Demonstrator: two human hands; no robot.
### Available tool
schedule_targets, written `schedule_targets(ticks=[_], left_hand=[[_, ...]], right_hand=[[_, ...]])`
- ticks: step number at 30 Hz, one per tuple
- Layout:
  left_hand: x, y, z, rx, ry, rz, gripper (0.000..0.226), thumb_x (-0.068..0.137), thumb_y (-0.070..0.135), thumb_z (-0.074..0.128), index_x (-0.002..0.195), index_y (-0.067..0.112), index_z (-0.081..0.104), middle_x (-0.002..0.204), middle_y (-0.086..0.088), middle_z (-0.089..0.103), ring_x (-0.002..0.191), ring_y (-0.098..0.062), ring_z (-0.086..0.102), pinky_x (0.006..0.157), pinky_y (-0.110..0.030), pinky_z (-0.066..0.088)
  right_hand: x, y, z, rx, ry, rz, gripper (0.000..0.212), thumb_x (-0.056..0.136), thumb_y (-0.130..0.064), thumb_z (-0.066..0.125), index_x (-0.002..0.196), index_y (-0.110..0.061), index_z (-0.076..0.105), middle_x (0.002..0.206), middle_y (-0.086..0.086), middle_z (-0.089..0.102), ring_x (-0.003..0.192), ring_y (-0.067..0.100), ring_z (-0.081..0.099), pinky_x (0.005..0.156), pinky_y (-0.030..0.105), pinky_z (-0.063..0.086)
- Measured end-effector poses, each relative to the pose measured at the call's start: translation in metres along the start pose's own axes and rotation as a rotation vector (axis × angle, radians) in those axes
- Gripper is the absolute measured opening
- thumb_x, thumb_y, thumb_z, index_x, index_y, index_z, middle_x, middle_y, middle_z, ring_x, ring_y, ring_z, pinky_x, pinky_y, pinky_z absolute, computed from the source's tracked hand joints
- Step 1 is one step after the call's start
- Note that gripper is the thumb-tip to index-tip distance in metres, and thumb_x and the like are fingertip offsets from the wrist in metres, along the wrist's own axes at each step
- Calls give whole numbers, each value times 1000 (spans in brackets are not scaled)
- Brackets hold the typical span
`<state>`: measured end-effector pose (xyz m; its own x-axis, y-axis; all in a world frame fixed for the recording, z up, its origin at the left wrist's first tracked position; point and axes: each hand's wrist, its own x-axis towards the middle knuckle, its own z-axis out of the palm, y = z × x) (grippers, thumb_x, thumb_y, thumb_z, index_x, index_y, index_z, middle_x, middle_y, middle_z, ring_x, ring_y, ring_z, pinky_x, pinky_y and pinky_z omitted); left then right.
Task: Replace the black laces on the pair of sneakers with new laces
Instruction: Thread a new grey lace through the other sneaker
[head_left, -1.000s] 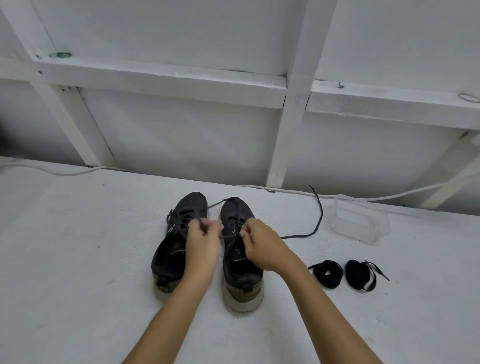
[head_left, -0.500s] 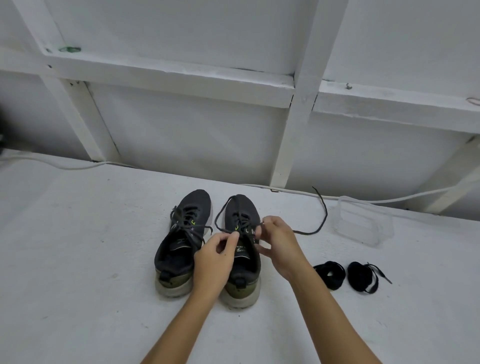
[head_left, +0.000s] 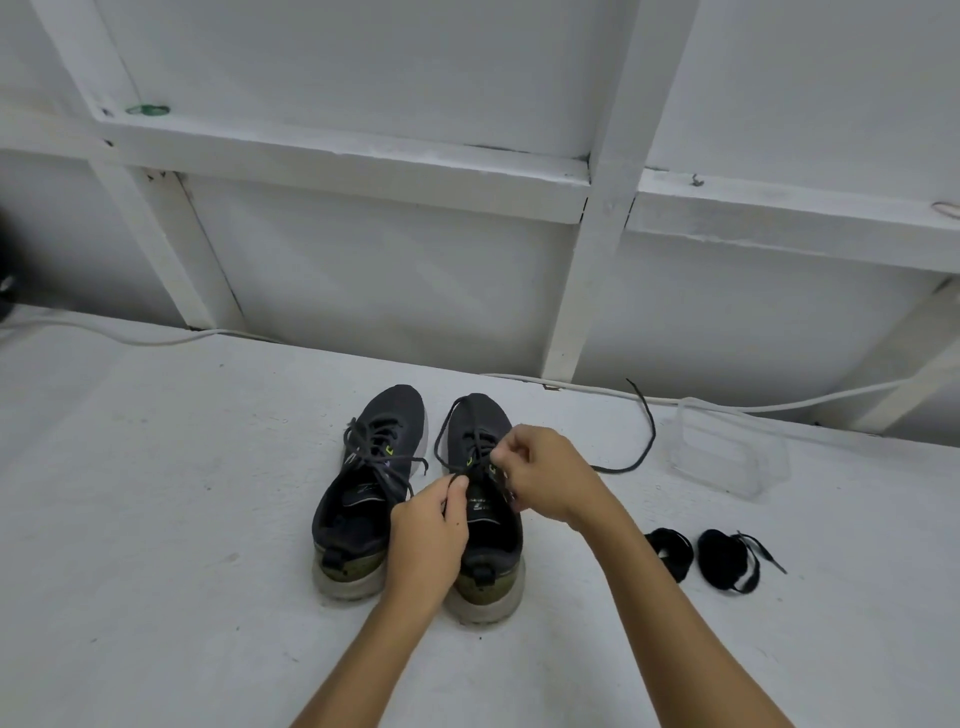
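Two dark sneakers stand side by side on the white floor, toes away from me. The left sneaker (head_left: 371, 483) has its black lace tied. Over the right sneaker (head_left: 480, 431) my left hand (head_left: 428, 530) pinches one strand of its black lace (head_left: 440, 441), which loops out past the toe. My right hand (head_left: 545, 475) pinches the lace at the upper eyelets. The other end of the lace (head_left: 647, 431) trails off on the floor to the right. Two coiled black new laces (head_left: 670, 551) (head_left: 727, 561) lie on the floor to the right.
A clear plastic container (head_left: 727, 457) sits at the right near the wall. A white cable (head_left: 597, 389) runs along the base of the white framed wall (head_left: 415, 280). A dark object (head_left: 5, 291) shows at the far left edge.
Both hands have shifted from between the sneakers to over the right sneaker. The lace now loops wider past the toe of that sneaker.
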<state>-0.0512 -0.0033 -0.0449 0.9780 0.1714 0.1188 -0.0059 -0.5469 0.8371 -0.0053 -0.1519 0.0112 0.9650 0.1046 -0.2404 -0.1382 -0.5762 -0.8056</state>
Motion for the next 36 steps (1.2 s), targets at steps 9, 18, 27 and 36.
schedule_targets(ticks=[9, 18, 27, 36], left_hand=[[3, -5, 2, 8, 6, 4, 48, 102, 22, 53, 57, 16, 36, 43, 7, 29, 44, -13, 36, 44, -19, 29], [1, -4, 1, 17, -2, 30, 49, 102, 24, 53, 56, 24, 34, 41, 7, 29, 44, -12, 38, 45, -19, 30], [4, -9, 1, 14, 3, 13, 43, 102, 25, 51, 68, -1, 51, 46, 4, 33, 47, -12, 36, 47, -21, 31], [4, -11, 2, 15, -2, 14, 39, 102, 28, 51, 72, 3, 57, 46, 0, 40, 47, -15, 40, 48, -25, 33]], right_hand=[[-6, 22, -14, 873, 267, 70, 17, 104, -19, 46, 90, -14, 54, 64, -4, 58, 70, 18, 59, 70, 32, 51], [-3, -3, 3, -460, 49, -127, 15, 94, -25, 64, 104, -23, 75, 100, -1, 72, 91, 16, 65, 73, 22, 48], [4, -1, -14, 1036, 411, 135, 16, 101, -11, 43, 96, -8, 58, 82, 0, 61, 50, 8, 33, 40, 19, 21], [-4, -8, 1, -589, -4, -74, 36, 87, -47, 68, 123, -41, 69, 119, -14, 70, 107, 14, 63, 82, 25, 47]])
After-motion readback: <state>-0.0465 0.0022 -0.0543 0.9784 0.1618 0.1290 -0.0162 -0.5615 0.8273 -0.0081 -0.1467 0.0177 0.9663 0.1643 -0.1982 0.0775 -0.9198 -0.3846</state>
